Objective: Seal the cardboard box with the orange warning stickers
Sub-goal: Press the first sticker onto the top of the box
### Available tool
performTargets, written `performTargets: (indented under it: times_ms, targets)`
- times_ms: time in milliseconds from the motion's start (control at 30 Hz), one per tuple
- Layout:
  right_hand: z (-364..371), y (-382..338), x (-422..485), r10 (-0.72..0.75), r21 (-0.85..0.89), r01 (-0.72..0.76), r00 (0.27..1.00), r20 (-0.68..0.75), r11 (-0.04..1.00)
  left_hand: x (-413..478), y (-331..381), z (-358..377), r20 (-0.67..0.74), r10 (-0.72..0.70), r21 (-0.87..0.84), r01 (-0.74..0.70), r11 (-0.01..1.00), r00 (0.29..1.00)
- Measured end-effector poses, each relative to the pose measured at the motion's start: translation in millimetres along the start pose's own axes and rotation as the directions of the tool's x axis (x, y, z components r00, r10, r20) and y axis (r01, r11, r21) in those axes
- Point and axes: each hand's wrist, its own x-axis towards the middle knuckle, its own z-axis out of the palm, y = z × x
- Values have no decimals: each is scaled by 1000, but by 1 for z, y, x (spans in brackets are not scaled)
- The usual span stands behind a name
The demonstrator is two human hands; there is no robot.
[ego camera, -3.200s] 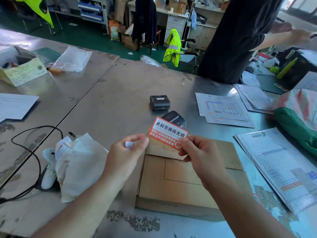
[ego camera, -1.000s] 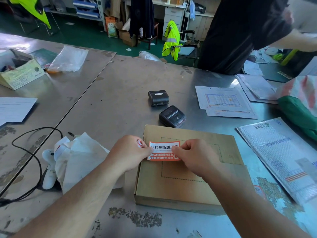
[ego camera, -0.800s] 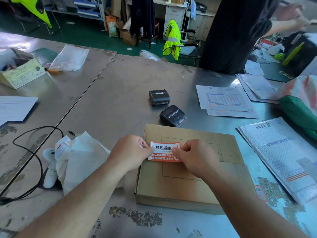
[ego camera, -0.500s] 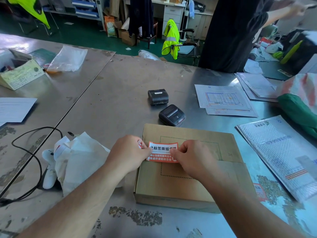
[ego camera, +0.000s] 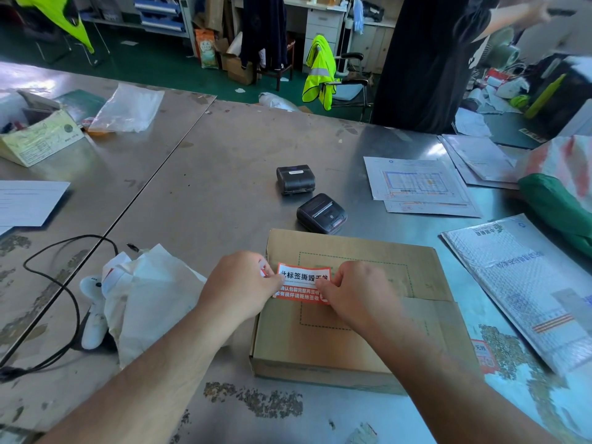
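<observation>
A flat cardboard box [ego camera: 352, 334] lies on the metal table in front of me, its lid flap down. An orange and white warning sticker [ego camera: 301, 283] sits on the box top across the flap seam, near the left edge. My left hand [ego camera: 238, 288] pinches the sticker's left end, with a small white scrap between its fingers. My right hand [ego camera: 355, 296] pinches the right end with curled fingers, covering that corner. Another orange sticker [ego camera: 482, 352] lies on the table right of the box.
Two black label printers [ego camera: 321, 213] [ego camera: 295, 179] stand just beyond the box. White crumpled bags [ego camera: 144, 299] and a black cable [ego camera: 64, 299] lie left. Bubble mailers [ego camera: 528, 283] and papers [ego camera: 416, 185] lie right. A person in black [ego camera: 426, 59] stands at the far side.
Over three seconds both hands brought the sticker down from the air onto the box top. In the last second it shifted slightly left and settled over the seam.
</observation>
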Motion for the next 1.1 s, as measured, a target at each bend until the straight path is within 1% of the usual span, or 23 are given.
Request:
performTargets:
  times_ms: [133, 300, 433, 633, 767, 867, 1000, 1100]
  targets:
    - [-3, -2, 2, -14, -51, 16, 1000, 24, 999, 0, -1, 1, -21, 3, 15, -2, 1000, 1000]
    - [-12, 3, 7, 82, -92, -75, 994, 69, 993, 1, -3, 3, -46, -6, 18, 6, 1000, 999]
    - [-13, 12, 13, 83, -118, -72, 993, 89, 990, 3, -10, 0, -56, -26, -29, 25, 999, 998]
    - [-8, 13, 21, 106, -153, -95, 992, 65, 984, 7, -2, 8, -26, -62, -70, 60, 996, 998]
    - [-9, 9, 26, 162, -138, -153, 985, 55, 978, 16, 2, 15, -25, -70, -61, 68, 996, 997]
    - [-9, 7, 27, 151, -164, -139, 987, 63, 977, 21, -1, 16, -24, -61, -64, 59, 996, 998]
    - [-10, 11, 25, 103, -170, -85, 990, 98, 982, 22, -5, 12, 39, -31, -85, 34, 996, 999]
    - [-14, 14, 17, 28, -189, 2, 988, 153, 982, 21, -14, 8, 163, 7, -76, 5, 997, 987]
